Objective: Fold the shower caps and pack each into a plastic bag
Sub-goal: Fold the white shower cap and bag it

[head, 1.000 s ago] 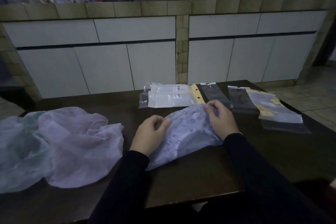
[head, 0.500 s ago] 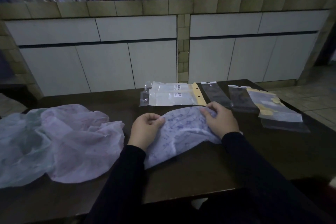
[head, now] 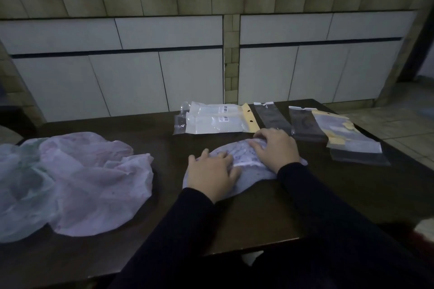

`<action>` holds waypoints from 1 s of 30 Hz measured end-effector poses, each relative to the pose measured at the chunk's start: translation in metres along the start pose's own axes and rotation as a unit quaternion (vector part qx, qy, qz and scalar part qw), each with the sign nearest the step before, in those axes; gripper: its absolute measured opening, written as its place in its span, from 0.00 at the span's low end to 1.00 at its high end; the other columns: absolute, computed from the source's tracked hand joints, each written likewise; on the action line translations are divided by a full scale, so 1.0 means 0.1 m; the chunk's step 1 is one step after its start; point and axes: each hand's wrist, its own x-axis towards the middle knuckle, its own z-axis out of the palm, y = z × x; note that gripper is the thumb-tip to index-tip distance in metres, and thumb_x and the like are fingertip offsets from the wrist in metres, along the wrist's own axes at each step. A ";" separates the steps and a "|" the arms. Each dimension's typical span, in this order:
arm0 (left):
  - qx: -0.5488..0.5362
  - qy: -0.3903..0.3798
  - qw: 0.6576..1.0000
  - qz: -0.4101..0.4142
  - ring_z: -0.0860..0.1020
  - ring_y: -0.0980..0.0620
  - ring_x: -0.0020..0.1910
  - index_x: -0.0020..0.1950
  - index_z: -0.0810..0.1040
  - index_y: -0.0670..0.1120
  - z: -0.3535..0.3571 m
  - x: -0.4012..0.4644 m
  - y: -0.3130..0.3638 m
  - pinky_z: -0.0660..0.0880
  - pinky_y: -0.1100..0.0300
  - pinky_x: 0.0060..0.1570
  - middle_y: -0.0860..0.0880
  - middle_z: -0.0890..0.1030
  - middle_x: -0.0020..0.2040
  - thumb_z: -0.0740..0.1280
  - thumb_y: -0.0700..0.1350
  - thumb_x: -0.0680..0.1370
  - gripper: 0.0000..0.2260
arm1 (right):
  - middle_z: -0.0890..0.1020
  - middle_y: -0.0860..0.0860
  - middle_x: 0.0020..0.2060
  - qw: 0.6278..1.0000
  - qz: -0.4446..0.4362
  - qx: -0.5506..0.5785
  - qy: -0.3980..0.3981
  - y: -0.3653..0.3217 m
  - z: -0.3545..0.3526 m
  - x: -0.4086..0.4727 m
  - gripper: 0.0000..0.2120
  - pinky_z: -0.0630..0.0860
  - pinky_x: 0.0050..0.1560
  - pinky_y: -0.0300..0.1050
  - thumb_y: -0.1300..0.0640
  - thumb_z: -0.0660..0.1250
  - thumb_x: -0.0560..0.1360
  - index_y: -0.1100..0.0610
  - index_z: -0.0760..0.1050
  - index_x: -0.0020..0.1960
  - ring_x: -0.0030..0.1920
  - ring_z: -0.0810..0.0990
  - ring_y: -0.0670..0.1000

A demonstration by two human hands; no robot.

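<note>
1. At the table's (head: 270, 216) near middle, the patterned shower cap (head: 245, 157) lies under both flat-pressing hands.
2. Left hand (head: 212, 171) and right hand (head: 276, 149) rest spread, gripping nothing.
3. Likely light, limp, slippery film; best pinched at its elastic rim.

Dark wooden table (head: 270, 218). Laid on it: pile of loose shower caps (head: 70, 183) at left, patterned shower cap (head: 244, 159) at centre, packed bags (head: 216, 119) behind it, empty plastic bags (head: 328, 131) at right.
</note>
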 end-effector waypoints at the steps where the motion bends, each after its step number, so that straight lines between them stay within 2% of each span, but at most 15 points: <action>1: -0.005 -0.030 1.000 -0.002 0.57 0.44 0.76 0.74 0.60 0.56 0.04 0.01 -0.04 0.55 0.39 0.70 0.53 0.61 0.76 0.48 0.62 0.81 0.23 | 0.79 0.47 0.52 0.999 -0.033 -0.023 0.007 0.01 0.00 0.03 0.12 0.71 0.59 0.49 0.48 0.63 0.77 0.50 0.76 0.58 0.53 0.75 0.48; 3: -0.018 -0.067 0.998 -0.004 0.51 0.44 0.77 0.78 0.50 0.57 0.07 0.02 -0.06 0.50 0.39 0.71 0.54 0.53 0.79 0.46 0.65 0.79 0.28 | 0.79 0.46 0.54 0.992 -0.107 -0.052 0.027 -0.01 -0.05 0.06 0.11 0.66 0.60 0.48 0.49 0.62 0.78 0.49 0.77 0.57 0.55 0.74 0.47; 5: -0.034 -0.082 0.996 -0.005 0.47 0.44 0.77 0.78 0.47 0.57 0.06 0.01 -0.06 0.47 0.39 0.72 0.54 0.49 0.79 0.46 0.66 0.79 0.30 | 0.80 0.46 0.57 0.986 -0.158 -0.057 0.014 -0.09 -0.09 0.02 0.13 0.61 0.64 0.49 0.47 0.59 0.79 0.49 0.78 0.58 0.59 0.73 0.47; 7: -0.043 -0.085 0.995 -0.006 0.44 0.45 0.77 0.78 0.45 0.57 0.07 0.01 -0.07 0.46 0.39 0.72 0.54 0.47 0.79 0.45 0.66 0.79 0.30 | 0.74 0.45 0.67 0.978 -0.179 -0.067 -0.082 -0.14 -0.06 -0.05 0.18 0.56 0.69 0.53 0.45 0.55 0.80 0.47 0.73 0.66 0.68 0.68 0.47; 10: -0.060 -0.094 0.994 -0.009 0.43 0.47 0.77 0.78 0.43 0.57 0.06 -0.01 -0.10 0.44 0.41 0.72 0.54 0.44 0.79 0.46 0.67 0.79 0.31 | 0.56 0.44 0.76 0.946 -0.130 -0.068 -0.290 -0.11 -0.03 -0.06 0.22 0.47 0.74 0.56 0.44 0.48 0.82 0.43 0.55 0.76 0.76 0.52 0.47; 12: -0.068 -0.100 0.993 -0.016 0.43 0.48 0.78 0.78 0.43 0.56 0.06 -0.04 -0.12 0.43 0.44 0.73 0.53 0.43 0.79 0.47 0.68 0.78 0.32 | 0.50 0.44 0.77 0.934 -0.120 -0.051 -0.333 -0.06 -0.04 -0.04 0.23 0.44 0.74 0.56 0.43 0.46 0.82 0.43 0.49 0.77 0.77 0.47 0.46; 21: -0.064 -0.093 0.993 -0.039 0.45 0.49 0.78 0.78 0.45 0.55 0.07 -0.11 -0.10 0.44 0.45 0.73 0.53 0.45 0.79 0.47 0.68 0.78 0.33 | 0.52 0.45 0.77 0.937 -0.132 -0.017 -0.324 0.01 -0.04 -0.04 0.24 0.43 0.74 0.52 0.41 0.48 0.81 0.42 0.52 0.76 0.76 0.49 0.45; 23: -0.064 -0.086 0.993 -0.055 0.47 0.48 0.78 0.79 0.46 0.54 0.08 -0.13 -0.08 0.46 0.45 0.73 0.52 0.46 0.79 0.47 0.69 0.77 0.34 | 0.58 0.46 0.76 0.952 -0.135 -0.049 -0.272 0.00 -0.08 -0.08 0.25 0.45 0.74 0.53 0.39 0.51 0.80 0.43 0.59 0.75 0.76 0.52 0.47; 25: -0.036 -0.087 0.993 -0.074 0.51 0.46 0.77 0.79 0.48 0.52 0.06 -0.17 -0.04 0.51 0.45 0.72 0.50 0.50 0.79 0.47 0.70 0.76 0.36 | 0.64 0.48 0.74 0.963 -0.151 -0.128 -0.182 -0.01 -0.14 -0.14 0.26 0.50 0.74 0.53 0.36 0.54 0.78 0.47 0.67 0.71 0.75 0.57 0.49; 27: 0.007 -0.083 0.992 -0.096 0.59 0.44 0.73 0.78 0.55 0.51 -0.02 -0.21 0.00 0.60 0.45 0.68 0.47 0.58 0.77 0.46 0.74 0.73 0.40 | 0.69 0.51 0.71 0.969 -0.139 -0.165 -0.118 -0.02 -0.18 -0.21 0.27 0.54 0.73 0.52 0.35 0.54 0.77 0.50 0.73 0.66 0.73 0.62 0.51; 28: 0.025 -0.070 0.991 -0.107 0.64 0.44 0.70 0.75 0.61 0.51 -0.07 -0.24 0.01 0.63 0.45 0.64 0.46 0.63 0.73 0.45 0.75 0.71 0.41 | 0.70 0.53 0.71 0.974 -0.112 -0.163 -0.114 -0.04 -0.19 -0.24 0.28 0.57 0.72 0.52 0.34 0.53 0.77 0.51 0.74 0.66 0.72 0.64 0.52; 30: 0.051 -0.028 0.992 -0.115 0.67 0.45 0.63 0.69 0.69 0.51 -0.12 -0.31 0.00 0.64 0.46 0.58 0.45 0.69 0.66 0.45 0.76 0.71 0.39 | 0.69 0.57 0.70 0.974 -0.051 -0.152 -0.163 -0.04 -0.18 -0.27 0.34 0.60 0.71 0.53 0.33 0.48 0.76 0.55 0.69 0.69 0.71 0.65 0.56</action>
